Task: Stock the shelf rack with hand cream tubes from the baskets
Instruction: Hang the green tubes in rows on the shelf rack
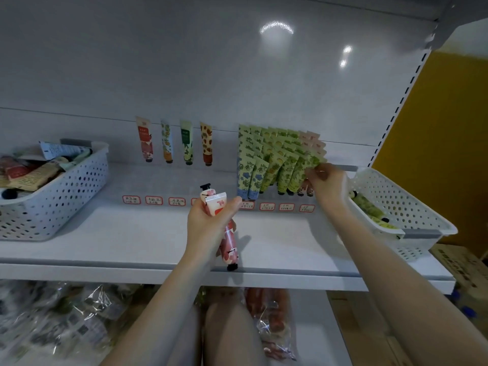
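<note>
Since the left hand [208, 223] is closed round a bundle of pink tubes [229, 247], caps pointing both ways, I read it as feed stock. It's held low over the shelf [118, 233], near the rack, so the other hand has a short reach.

Right hand [327, 180] is up at the right end of the stocked tubes [285, 159], fingers curled narrow, pinching the front ones. Green or pink, can't tell. Likely steadying the leaning rows or seating one.

Pink row [313, 138] sits rightmost, above its label [307, 208], so that's my target. Left basket [87, 180] is full. Right basket [412, 207] has a few green tubes in it. Four single tubes [186, 141] stand further left.
</note>
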